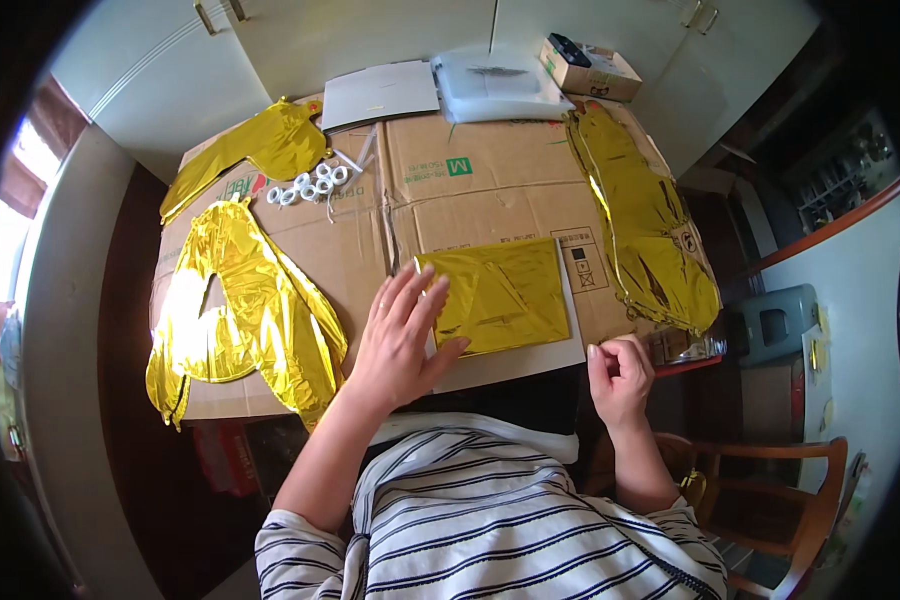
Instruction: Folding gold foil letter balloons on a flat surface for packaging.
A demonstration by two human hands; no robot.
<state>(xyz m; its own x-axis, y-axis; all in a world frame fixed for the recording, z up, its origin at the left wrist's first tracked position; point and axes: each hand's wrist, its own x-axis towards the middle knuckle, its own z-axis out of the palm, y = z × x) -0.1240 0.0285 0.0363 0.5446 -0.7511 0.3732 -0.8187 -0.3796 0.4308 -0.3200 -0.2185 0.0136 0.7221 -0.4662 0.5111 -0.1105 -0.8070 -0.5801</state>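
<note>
A gold foil balloon folded into a flat rectangle lies on a white card near the table's front edge. My left hand is open, fingers stretched, at the left edge of this foil; whether it touches cannot be made out. My right hand is closed by the front right edge, off the card's corner. Its curled fingers hide whatever may be inside. To the left lies a shiny flat gold foil balloon with a curved cut-out, and beyond it another flat gold foil piece.
A long gold foil piece lies along the right edge. Several small white rolls sit back left. At the back are a white sheet, clear plastic packaging and a small box. Cardboard covers the table. A wooden chair stands right.
</note>
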